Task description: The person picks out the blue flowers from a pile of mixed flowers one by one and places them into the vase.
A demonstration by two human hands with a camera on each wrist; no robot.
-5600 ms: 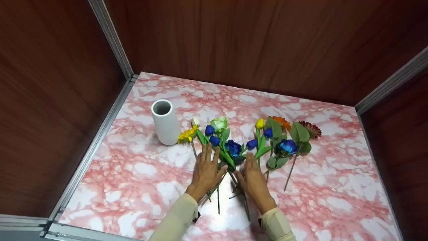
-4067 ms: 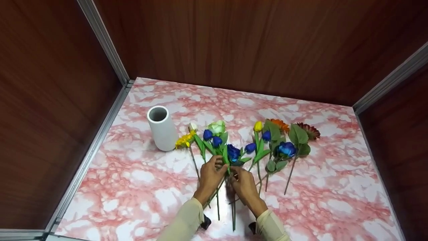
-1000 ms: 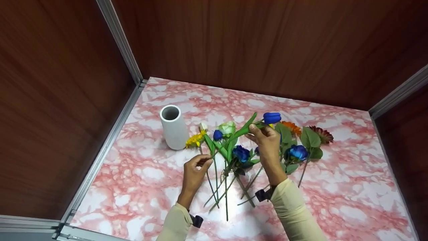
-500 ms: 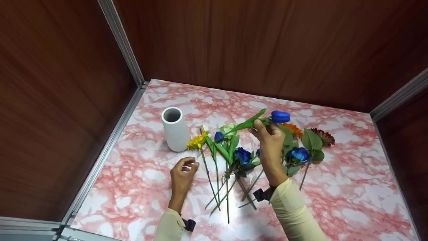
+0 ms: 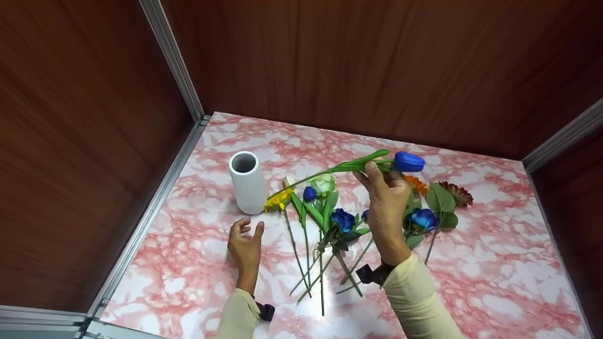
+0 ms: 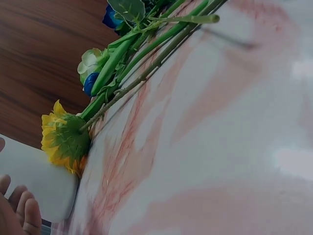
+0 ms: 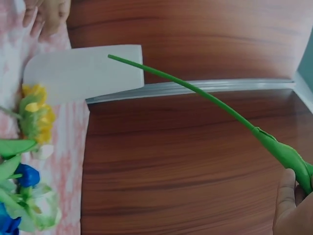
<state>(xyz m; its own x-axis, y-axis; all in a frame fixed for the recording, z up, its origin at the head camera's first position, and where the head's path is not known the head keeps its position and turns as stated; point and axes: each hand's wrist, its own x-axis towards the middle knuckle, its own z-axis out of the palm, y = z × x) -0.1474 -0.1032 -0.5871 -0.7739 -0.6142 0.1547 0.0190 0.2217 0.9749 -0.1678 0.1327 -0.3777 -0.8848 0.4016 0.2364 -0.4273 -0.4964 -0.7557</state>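
Both hands had drawn farther apart over the last half second: the left hand (image 5: 246, 246) had shifted left, to the near side of the white vase (image 5: 249, 188), while the right hand (image 5: 388, 205) had carried the blue tulip (image 5: 409, 162) farther right. A second earlier the left fingers had pinched the tulip's stem; now they were loosely bent, thumb apart, and held nothing. Right thumb and fingers were clamped on the tulip at its leaves, just below the bloom. It hung raised above the table, bloom to the right, bare stem sloping down to the left. In the head view the stem's end overlapped the yellow daisy-like flower (image 5: 279, 199); in the right wrist view it crossed in front of the vase, and how near the two were could not be told.

The vase stood upright, unmoved, with the yellow flower's head close against its foot; whether they touched was unclear. To the right lay a white bud (image 5: 288, 181), a second blue tulip (image 5: 309, 193), a pale green rose-like bloom (image 5: 323, 184) and a dark blue rose-like bloom (image 5: 343, 220), their stems crossing on the pink marbled table (image 5: 165, 282). Beyond the right hand lay a bright blue bloom (image 5: 424, 218), an orange flower (image 5: 416, 185) and a dark red flower (image 5: 457, 194); the hand and its wrist blocked part of this group. Dark wood-grain panels (image 5: 358, 61) rose around the table.
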